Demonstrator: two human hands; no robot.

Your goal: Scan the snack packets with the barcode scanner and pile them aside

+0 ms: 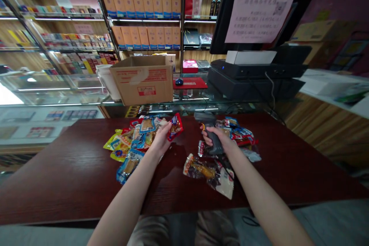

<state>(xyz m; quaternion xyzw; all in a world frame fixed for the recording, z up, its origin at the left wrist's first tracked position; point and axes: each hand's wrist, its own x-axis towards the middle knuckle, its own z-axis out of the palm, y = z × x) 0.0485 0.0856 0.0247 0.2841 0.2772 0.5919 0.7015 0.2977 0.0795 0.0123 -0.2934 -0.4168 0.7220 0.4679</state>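
Note:
My left hand [160, 140] grips a red snack packet [175, 127] by its lower edge, above a heap of small foil-and-plastic snack packets [134, 138] in yellow, blue and red. My right hand [216, 135] is closed around the handle of a black handheld barcode scanner [213, 137], whose head points away from me. Under and past that hand lie more packets [242, 136]. A clear vacuum-sealed packet of yellowish food [208, 173] lies nearer me, below my right wrist. A black cable [227, 171] runs from the scanner across that packet.
All this lies on a dark red wooden counter [72, 173]. Beyond it are a glass display case [52, 92], a cardboard box [142, 80], a blue computer mouse [179, 82] on a red mat, and a black till with a monitor [253, 73]. Goods fill the shelves behind.

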